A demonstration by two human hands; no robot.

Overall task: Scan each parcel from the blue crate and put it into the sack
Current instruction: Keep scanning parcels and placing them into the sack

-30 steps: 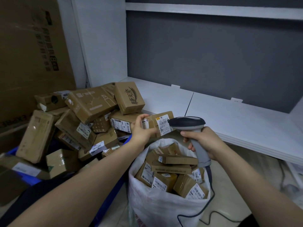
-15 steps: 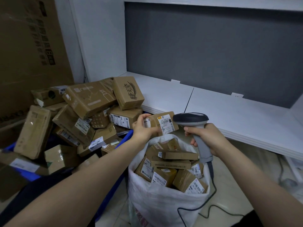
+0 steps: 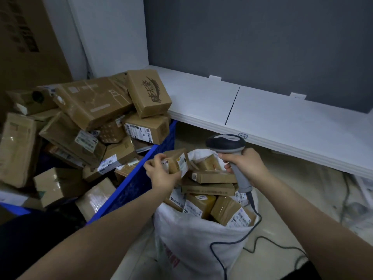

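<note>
The white sack (image 3: 191,239) stands open on the floor, filled to the brim with brown labelled boxes (image 3: 207,188). Flat ones lie across the top, and smaller ones with white labels press against the sack's near rim.

Over the sack's left rim the left hand (image 3: 161,174) grips a small parcel (image 3: 177,161). Its fingers are curled round the parcel's left end, and the label side faces right. Over the sack's right rim the right hand (image 3: 246,168) is closed in a fist round the grey handle of the scanner (image 3: 226,143), whose dark head points left toward the parcel. The cable (image 3: 252,202) drops down the sack's right side to the floor.

Just left of the sack is the blue crate (image 3: 133,186), holding a heap (image 3: 90,122) of brown parcels that rises above its walls. A printed box (image 3: 148,92) sits on top. Behind the sack runs a low white shelf (image 3: 282,122).
</note>
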